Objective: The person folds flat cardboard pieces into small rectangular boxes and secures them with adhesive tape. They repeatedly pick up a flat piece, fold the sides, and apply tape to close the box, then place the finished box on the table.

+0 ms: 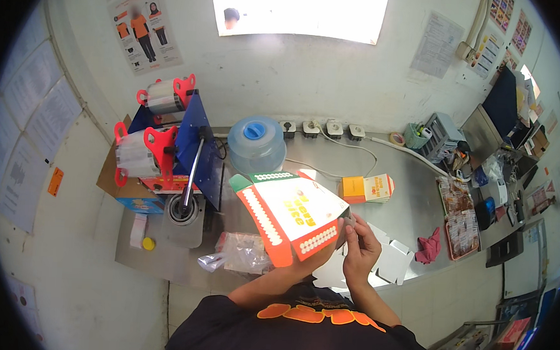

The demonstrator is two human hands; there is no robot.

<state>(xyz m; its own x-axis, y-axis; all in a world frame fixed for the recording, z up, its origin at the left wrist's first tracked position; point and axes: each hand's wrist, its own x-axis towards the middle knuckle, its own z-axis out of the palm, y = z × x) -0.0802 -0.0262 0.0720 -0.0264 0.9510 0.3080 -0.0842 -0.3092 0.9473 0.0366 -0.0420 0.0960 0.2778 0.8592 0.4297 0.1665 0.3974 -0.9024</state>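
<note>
A partly folded paper food carton [291, 207], white with orange and green edges and yellow-orange lettering, is held up tilted above the table. My left hand [324, 257] supports it from beneath; the carton hides most of those fingers. At its right end, my right hand [361, 248] pinches the grey inner side of an end flap between thumb and fingers. The carton's left side flaps stick outward. Flat white carton blanks [392, 262] lie on the table beyond my right hand. A clear plastic bag [244, 252] rests below the carton's left edge.
A blue cup-sealing machine [193, 148] with film rolls stands left, beside a blue water jug [256, 142]. Behind the carton sits a stack of small orange-and-white cartons [368, 188]. A pink cloth [427, 246] and packets in a tray [461, 226] lie right. Cables cross the metal table.
</note>
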